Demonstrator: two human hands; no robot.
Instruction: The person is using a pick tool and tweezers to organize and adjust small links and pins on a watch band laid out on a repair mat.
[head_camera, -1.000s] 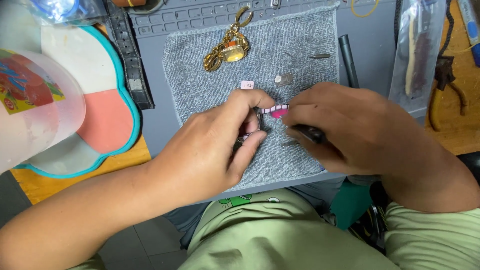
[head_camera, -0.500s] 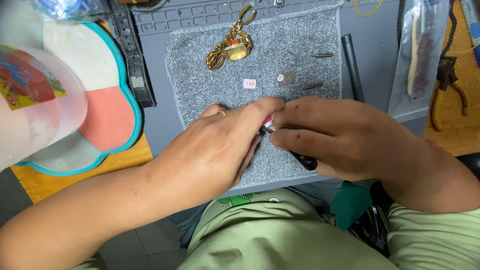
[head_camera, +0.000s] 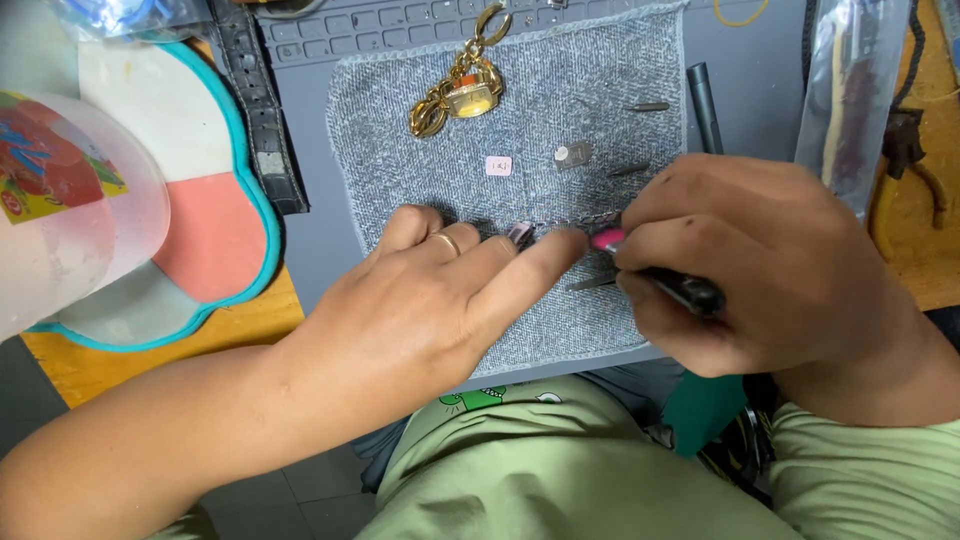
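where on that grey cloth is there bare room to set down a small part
Most free: the cloth's left strip, between the gold watch and the left hand. Also bare: the stretch between the watch and the small bits at the cloth's right. The near edge is crowded where both hands meet, the right hand holding a black tool.

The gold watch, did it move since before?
No. The gold watch lies in the same place on the grey cloth, above the small white tag.
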